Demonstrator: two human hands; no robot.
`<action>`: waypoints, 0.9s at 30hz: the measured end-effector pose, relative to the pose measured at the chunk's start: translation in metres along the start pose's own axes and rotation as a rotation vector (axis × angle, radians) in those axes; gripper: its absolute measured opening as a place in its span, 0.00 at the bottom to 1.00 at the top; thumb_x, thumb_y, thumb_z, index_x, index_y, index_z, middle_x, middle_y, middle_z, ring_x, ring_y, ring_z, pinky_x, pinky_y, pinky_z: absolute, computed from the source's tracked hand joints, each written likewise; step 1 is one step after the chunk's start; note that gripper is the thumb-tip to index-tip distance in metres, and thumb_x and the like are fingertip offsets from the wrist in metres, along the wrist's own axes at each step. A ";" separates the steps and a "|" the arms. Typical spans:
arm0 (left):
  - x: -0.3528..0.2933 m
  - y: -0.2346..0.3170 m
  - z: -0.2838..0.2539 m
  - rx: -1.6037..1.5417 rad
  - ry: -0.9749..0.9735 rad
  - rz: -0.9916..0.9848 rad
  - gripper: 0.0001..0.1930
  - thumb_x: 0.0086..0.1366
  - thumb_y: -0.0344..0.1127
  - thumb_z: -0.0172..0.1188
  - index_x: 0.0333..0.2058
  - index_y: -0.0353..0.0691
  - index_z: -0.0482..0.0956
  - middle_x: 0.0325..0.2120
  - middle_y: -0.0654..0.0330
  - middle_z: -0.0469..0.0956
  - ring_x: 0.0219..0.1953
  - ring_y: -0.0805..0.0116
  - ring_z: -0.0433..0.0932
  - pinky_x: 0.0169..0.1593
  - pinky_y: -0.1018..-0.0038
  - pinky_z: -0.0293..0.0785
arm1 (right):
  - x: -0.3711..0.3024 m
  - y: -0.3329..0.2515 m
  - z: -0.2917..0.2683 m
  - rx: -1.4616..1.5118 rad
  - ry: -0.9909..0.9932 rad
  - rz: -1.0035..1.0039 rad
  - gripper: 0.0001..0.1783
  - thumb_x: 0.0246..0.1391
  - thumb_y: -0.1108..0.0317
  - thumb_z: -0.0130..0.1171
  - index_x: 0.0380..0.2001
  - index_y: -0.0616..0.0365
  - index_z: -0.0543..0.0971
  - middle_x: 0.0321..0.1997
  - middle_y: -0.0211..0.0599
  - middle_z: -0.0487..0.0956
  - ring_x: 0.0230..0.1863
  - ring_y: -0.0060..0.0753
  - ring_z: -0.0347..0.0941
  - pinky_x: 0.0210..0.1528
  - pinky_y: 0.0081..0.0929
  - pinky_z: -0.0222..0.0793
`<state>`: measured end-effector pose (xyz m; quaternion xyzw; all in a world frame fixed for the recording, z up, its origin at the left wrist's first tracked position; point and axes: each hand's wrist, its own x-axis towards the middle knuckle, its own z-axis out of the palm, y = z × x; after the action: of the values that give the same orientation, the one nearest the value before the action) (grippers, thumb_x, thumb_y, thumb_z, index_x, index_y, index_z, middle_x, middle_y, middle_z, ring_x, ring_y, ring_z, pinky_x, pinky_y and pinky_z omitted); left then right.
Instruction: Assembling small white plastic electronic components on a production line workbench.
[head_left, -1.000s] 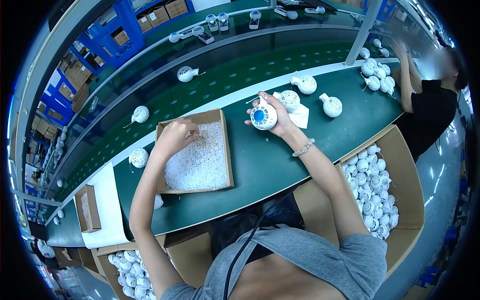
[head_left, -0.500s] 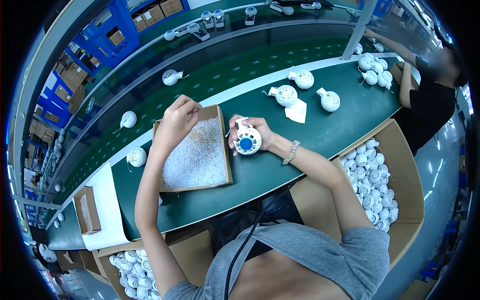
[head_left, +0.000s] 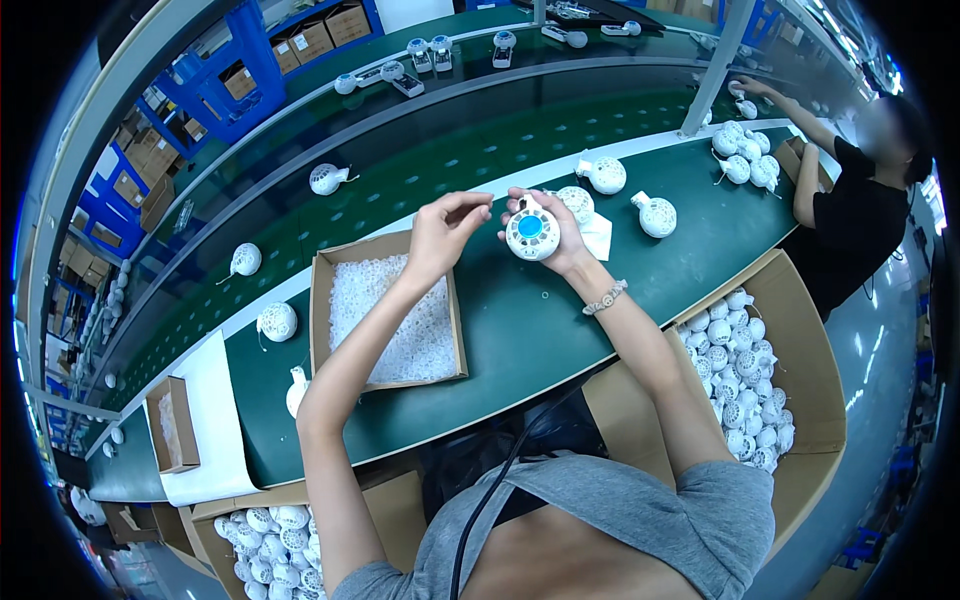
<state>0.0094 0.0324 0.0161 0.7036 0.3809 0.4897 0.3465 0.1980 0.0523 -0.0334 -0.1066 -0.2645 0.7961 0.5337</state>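
Note:
My right hand [head_left: 565, 235] is wrapped round a white fan head [head_left: 532, 232], a round unit with a slotted face and a blue centre disc, held above the bench. Just left of it, my left hand [head_left: 448, 232] has its thumb and fingers pinched together; anything between them is too small to make out. Below my left wrist lies a shallow cardboard box [head_left: 461, 345] full of small translucent pieces [head_left: 370, 300]. Behind my right hand, another white fan head [head_left: 577, 203] is partly hidden, by a white paper [head_left: 598, 240].
More fan heads [head_left: 656, 216] lie on the green bench [head_left: 520, 335] and the conveyor [head_left: 430, 165]. Cartons of white units stand at lower left [head_left: 210, 515] and right [head_left: 815, 370]. A metal post [head_left: 715, 85] rises beyond the bench. A co-worker [head_left: 870, 210] reaches over at right.
My left hand has moved right from above the box to beside the fan head. My right hand has carried the fan head up and rightward. Units on the conveyor have shifted slightly left.

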 end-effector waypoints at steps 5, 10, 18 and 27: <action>-0.020 -0.013 0.011 -0.063 0.017 -0.035 0.08 0.57 0.27 0.62 0.37 0.35 0.81 0.32 0.57 0.80 0.32 0.72 0.79 0.41 0.79 0.76 | -0.015 0.009 -0.001 -0.317 0.129 -0.042 0.18 0.56 0.67 0.47 0.49 0.62 0.69 0.37 0.41 0.75 0.39 0.33 0.75 0.41 0.36 0.77; -0.035 -0.021 0.016 -0.060 0.069 -0.015 0.07 0.53 0.24 0.64 0.33 0.34 0.81 0.30 0.59 0.80 0.29 0.73 0.78 0.37 0.80 0.76 | -0.027 0.019 0.004 -0.528 0.156 -0.070 0.17 0.55 0.69 0.48 0.47 0.63 0.72 0.37 0.41 0.77 0.38 0.30 0.76 0.41 0.24 0.75; -0.044 -0.012 0.018 0.099 0.041 0.039 0.07 0.53 0.26 0.65 0.32 0.34 0.81 0.28 0.58 0.80 0.28 0.72 0.77 0.36 0.79 0.76 | -0.036 0.031 0.006 -0.671 0.153 -0.092 0.16 0.54 0.71 0.47 0.45 0.65 0.74 0.38 0.43 0.78 0.38 0.28 0.76 0.39 0.20 0.74; -0.049 -0.013 0.015 0.162 0.034 0.131 0.07 0.52 0.25 0.65 0.32 0.33 0.80 0.29 0.57 0.79 0.28 0.71 0.77 0.36 0.79 0.76 | -0.033 0.038 0.009 -0.599 0.183 -0.147 0.16 0.54 0.71 0.47 0.46 0.65 0.73 0.37 0.42 0.78 0.36 0.27 0.76 0.36 0.17 0.74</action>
<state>0.0099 -0.0056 -0.0203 0.7444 0.3782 0.4908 0.2490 0.1773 0.0089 -0.0503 -0.3109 -0.4451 0.6291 0.5562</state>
